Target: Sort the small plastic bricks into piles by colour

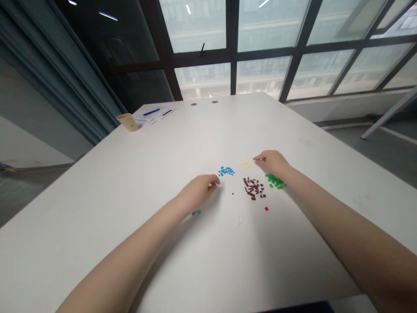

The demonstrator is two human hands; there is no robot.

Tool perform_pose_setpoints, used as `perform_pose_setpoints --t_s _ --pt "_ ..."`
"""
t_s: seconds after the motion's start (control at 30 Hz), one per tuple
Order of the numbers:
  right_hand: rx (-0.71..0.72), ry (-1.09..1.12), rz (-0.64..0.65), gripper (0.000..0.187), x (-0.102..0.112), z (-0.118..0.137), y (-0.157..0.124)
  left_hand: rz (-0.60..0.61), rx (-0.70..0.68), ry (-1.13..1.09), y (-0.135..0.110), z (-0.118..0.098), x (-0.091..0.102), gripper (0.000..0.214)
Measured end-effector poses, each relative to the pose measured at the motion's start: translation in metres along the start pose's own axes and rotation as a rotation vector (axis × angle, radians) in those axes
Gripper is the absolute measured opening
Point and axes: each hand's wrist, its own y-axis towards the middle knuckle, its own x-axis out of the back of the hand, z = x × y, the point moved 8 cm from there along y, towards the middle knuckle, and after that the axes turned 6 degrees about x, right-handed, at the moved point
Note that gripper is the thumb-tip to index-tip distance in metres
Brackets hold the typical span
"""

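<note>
My left hand [202, 191] hovers just in front of a loose pile of small blue bricks [227, 171], its fingers curled together. What they hold, if anything, is too small to make out. Beyond the green bricks [275, 181], my right hand [272, 161] has thumb and forefinger pinched to the right of a few pale yellow bricks [245, 164]; any piece between them cannot be made out. Dark brown bricks [253, 188] are scattered between the two arms. Partly behind my left forearm lie a few green and blue pieces [197, 212].
A single red piece [266, 208] and some tiny pale pieces [239, 220] lie nearer me on the white table [208, 130]. At the far left, a tan paper cup [128, 123] stands by paper sheets [156, 114] with a blue pen [151, 112] on them.
</note>
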Motion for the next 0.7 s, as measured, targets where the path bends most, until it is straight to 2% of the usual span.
perform_pose_setpoints --t_s 0.07,0.17,0.27,0.37,0.5,0.7 --pt "0.011 0.018 -0.051 0.027 0.014 0.007 -0.011 -0.125 0.155 0.269 0.002 0.025 0.024 0.025" --pt "0.097 0.047 -0.062 0.029 0.025 0.027 -0.038 -0.089 0.233 0.413 0.002 0.045 0.039 0.025" --pt "0.191 0.056 0.033 0.027 0.016 0.049 -0.066 0.068 0.177 0.394 -0.001 0.042 0.029 0.023" --pt "0.235 0.067 0.056 0.026 0.007 0.063 -0.082 0.19 0.159 0.426 -0.004 0.034 0.013 0.018" --pt "0.308 0.098 0.026 0.026 0.006 0.073 -0.084 0.203 0.164 0.503 -0.002 0.032 0.001 0.015" --pt "0.361 0.165 -0.062 0.022 0.013 0.074 -0.082 0.179 0.113 0.451 -0.001 0.028 0.002 0.014"
